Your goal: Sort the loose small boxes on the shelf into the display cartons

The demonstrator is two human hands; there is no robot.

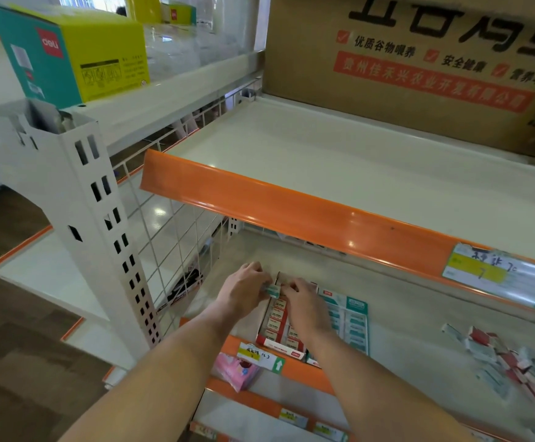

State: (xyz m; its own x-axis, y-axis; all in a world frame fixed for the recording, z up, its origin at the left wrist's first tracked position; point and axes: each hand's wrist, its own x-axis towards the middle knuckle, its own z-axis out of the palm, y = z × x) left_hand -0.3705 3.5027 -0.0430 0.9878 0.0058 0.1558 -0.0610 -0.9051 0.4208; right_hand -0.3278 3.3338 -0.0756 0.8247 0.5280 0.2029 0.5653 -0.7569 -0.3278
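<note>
Hands meet over the middle shelf [412, 311], just above the back end of the red carton [278, 330]. Between them sits one small teal box [273, 290] — the left hand [247, 290] pinches its left end with curled fingers, and the right hand [301, 298] touches its right end with fingers bent down; whether the right hand truly grips the box I cannot tell. The box hovers at the carton's far rim, not yet inside.

Two display cartons lie side by side at the shelf's front edge: the red carton, with rows of red-labelled boxes packed flat inside, and a teal carton [353, 323] touching its right side, filled with teal-labelled boxes. The right forearm crosses over the near corner of both.

Well apart to the right lies the loose pile [511, 362] — a blurred scatter of red and teal small boxes, too smeared to count.

One empty-looking upper shelf with an orange rail [291, 205] hangs over the work. One brown cardboard box [419, 65] stands at its back, and one yellow-and-teal box [68, 52] sits on the top shelf at left. One pink packet [234, 371] lies on the shelf below.
</note>
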